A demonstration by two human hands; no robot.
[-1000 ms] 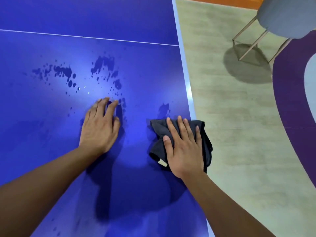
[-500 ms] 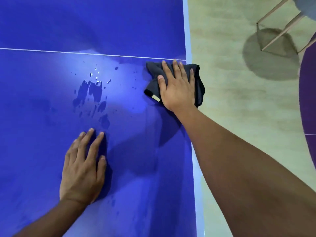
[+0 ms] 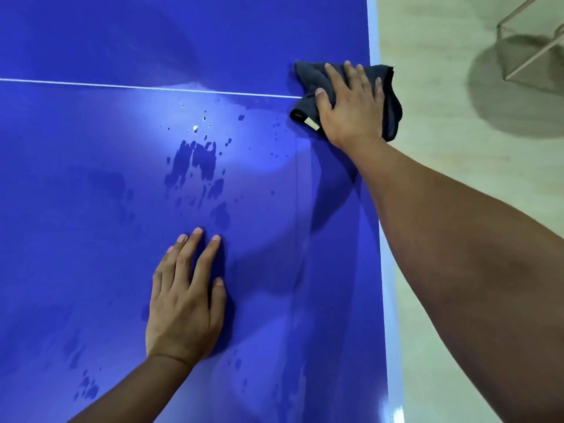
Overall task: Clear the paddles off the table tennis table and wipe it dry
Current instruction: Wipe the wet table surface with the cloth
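Note:
The blue table tennis table [image 3: 91, 209] fills the left of the view, with a thin white line across it. Water puddles and drops [image 3: 195, 163] lie on its middle. My right hand [image 3: 351, 108] presses flat, fingers straight, on a dark grey cloth [image 3: 392, 99] at the table's right edge, right over the white line. My left hand [image 3: 186, 300] rests flat on the table surface nearer to me, just below the puddles. No paddles are in view.
The table's pale right edge [image 3: 386, 270] runs top to bottom. Beyond it is light floor, with thin chair legs [image 3: 525, 53] and their shadow at the upper right. Smaller wet marks [image 3: 87, 389] sit at the lower left of the table.
My right hand has pushed the cloth away from me along the right edge, up to the white line. My left hand has stayed flat on the table.

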